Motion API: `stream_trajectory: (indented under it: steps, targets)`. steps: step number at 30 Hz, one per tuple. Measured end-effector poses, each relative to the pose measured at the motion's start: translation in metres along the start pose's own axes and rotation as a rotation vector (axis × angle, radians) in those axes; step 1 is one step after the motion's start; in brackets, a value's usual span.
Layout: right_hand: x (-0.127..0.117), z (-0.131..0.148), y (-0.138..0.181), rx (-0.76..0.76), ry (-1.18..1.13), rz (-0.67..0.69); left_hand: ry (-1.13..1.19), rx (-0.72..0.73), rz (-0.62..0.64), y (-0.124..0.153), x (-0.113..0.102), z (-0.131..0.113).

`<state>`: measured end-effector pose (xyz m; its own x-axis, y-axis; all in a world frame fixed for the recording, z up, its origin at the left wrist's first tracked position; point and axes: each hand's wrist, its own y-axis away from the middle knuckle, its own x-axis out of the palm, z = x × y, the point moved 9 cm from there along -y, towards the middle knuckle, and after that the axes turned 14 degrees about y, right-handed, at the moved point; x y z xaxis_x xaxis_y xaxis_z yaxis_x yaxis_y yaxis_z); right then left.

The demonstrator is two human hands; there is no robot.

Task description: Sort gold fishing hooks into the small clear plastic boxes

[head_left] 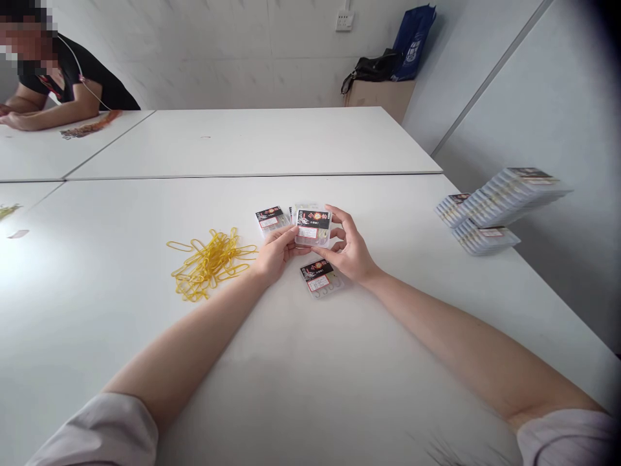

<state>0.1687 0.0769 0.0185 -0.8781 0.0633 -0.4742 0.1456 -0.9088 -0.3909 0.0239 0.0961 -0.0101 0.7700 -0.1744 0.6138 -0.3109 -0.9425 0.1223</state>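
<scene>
Between my two hands is a small clear plastic box of fish hooks (314,226) with a black and white label, raised above the table. My left hand (276,254) pinches its left lower side with thumb and fingers. On the right edge, my right hand (353,249) grips with curved fingers and the thumb below. Another hook box (321,279) lies just under my hands, its hooks visible through the lid. Behind the left hand lies a similar box (270,219), and a further one is partly hidden behind the held box. Yellow rubber bands (211,262) lie in a loose heap left of my left hand.
Tall leaning stacks of hook boxes (504,197) stand at the table's right edge. Across the white table (252,142) a person (72,84) sits at far left by an orange bundle (92,125). A blue bag (413,42) and black bag (373,66) rest on a carton.
</scene>
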Motion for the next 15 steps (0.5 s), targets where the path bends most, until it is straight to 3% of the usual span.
stream_trajectory:
  steps: [15]
  targets:
    - [0.0029, -0.0006, -0.0005, 0.000, -0.008, 0.017, -0.072, 0.057, 0.078, 0.0001, 0.0036, -0.0023]
